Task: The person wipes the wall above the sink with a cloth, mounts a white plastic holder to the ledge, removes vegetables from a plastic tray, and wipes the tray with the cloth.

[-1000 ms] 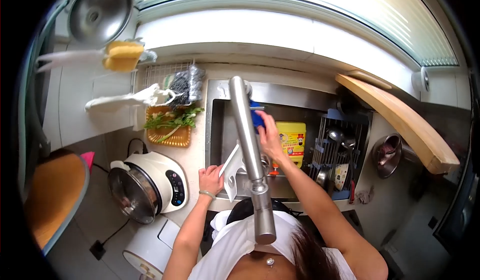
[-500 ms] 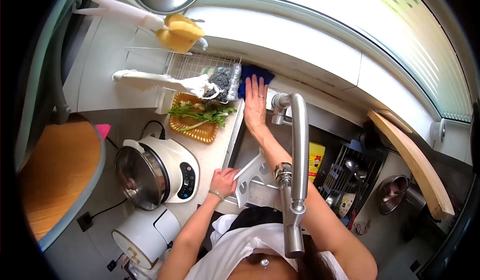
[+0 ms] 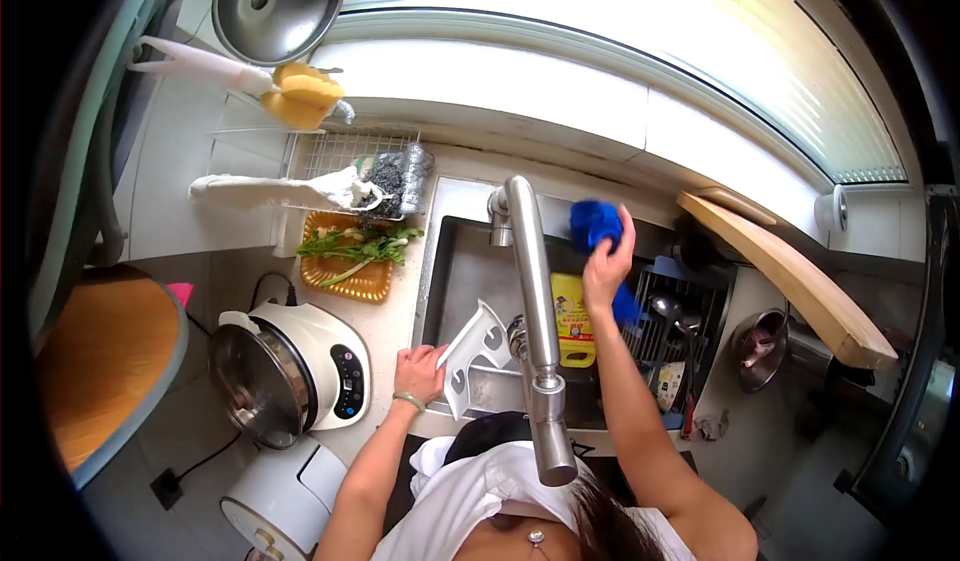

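crumpled bright-blue cloth [image 3: 596, 225] is gripped in the right hand's [image 3: 608, 266] curled fingers above the stainless-steel sink's [image 3: 462, 197] rear side; the left hand [image 3: 419, 373] pinches a white cut-out plastic panel [image 3: 472, 359]. probably wiping; next calls for a steady grip.

The window [image 3: 660, 21] is glowing brightly, white tiles [image 3: 500, 76] are running below it, and a wooden tabletop [image 3: 110, 351] is standing to its lower left.
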`<state>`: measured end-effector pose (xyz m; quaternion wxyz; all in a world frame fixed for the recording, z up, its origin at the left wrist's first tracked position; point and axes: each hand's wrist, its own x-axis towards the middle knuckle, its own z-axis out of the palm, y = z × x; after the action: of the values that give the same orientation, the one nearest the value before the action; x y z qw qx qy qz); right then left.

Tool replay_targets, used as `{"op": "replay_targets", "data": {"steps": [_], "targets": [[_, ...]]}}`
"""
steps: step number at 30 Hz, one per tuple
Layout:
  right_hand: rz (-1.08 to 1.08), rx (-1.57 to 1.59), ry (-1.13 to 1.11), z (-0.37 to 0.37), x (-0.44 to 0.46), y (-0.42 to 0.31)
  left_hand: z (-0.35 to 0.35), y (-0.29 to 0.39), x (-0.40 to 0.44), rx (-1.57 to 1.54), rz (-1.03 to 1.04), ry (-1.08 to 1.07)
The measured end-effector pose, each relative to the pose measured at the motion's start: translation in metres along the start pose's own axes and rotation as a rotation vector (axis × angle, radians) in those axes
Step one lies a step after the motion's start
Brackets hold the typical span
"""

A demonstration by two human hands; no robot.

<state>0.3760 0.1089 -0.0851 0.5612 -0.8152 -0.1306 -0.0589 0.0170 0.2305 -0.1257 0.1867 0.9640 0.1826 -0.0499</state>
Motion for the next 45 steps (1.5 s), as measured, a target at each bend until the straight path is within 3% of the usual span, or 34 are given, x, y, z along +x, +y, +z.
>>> {"op": "replay_targets", "data": {"steps": [2,4,6,8,10,12,14,16,19,23,24,26,28,32,33,36,40,43,44,45], "targets": [[-0.283,-0.405,-0.099,0.019,0.019,0.015,-0.001,0.002,0.000,0.001,-0.020,-0.023],[-0.354,-0.422,-0.236,0.027,0.007,0.036,-0.001,0.002,-0.001,0.007,-0.014,-0.021],[-0.304,-0.123,-0.392,0.022,0.013,0.042,0.001,-0.001,0.002,0.014,-0.008,-0.014],[-0.267,0.019,-0.289,0.016,0.025,0.018,0.001,0.000,-0.001,0.024,0.003,0.007],[-0.324,0.068,0.005,0.013,0.047,-0.021,0.003,-0.001,0.004,0.014,0.010,0.023],[-0.474,-0.043,0.210,0.010,0.077,-0.052,0.001,-0.001,-0.002,0.003,0.008,0.020],[-0.525,-0.214,0.245,0.025,0.103,-0.075,0.000,-0.001,0.000,-0.011,0.017,0.035],[-0.667,-0.437,0.041,0.068,0.112,-0.059,-0.003,0.001,0.001,-0.018,0.013,0.040],[-0.895,-0.235,-0.212,0.107,0.101,-0.048,-0.005,0.001,0.003,-0.017,0.011,0.040],[-1.027,-0.174,-0.447,0.089,0.099,-0.032,-0.003,-0.001,0.000,-0.027,0.008,0.034],[-1.007,-0.198,-0.530,0.081,0.089,0.001,-0.002,0.000,0.000,-0.029,0.012,0.027],[-0.759,-0.338,-0.672,0.048,0.067,0.066,-0.004,0.002,0.001,-0.038,0.010,0.025],[-0.616,-0.293,-0.473,0.009,0.046,0.070,-0.003,0.000,0.001,-0.051,0.024,0.040],[-0.418,-0.399,-0.439,-0.039,0.028,0.067,-0.007,0.001,0.001,-0.063,0.038,0.032],[-0.498,-0.452,-0.397,-0.050,0.021,0.062,-0.008,0.001,0.002,-0.095,0.052,0.036],[-0.400,-0.487,-0.451,-0.080,-0.021,-0.002,-0.009,0.004,0.003,-0.208,0.102,0.099],[0.295,0.312,-1.127,-0.097,-0.109,0.015,-0.028,0.032,0.013,-0.123,0.198,0.215],[0.203,0.274,-1.001,-0.115,-0.142,-0.027,-0.044,0.054,0.023,-0.065,0.283,0.337],[0.434,0.375,-0.852,-0.114,-0.150,-0.019,-0.048,0.060,0.026,-0.074,0.325,0.381],[0.429,0.414,-0.738,-0.114,-0.156,-0.007,-0.053,0.066,0.028,-0.072,0.331,0.386]]}}
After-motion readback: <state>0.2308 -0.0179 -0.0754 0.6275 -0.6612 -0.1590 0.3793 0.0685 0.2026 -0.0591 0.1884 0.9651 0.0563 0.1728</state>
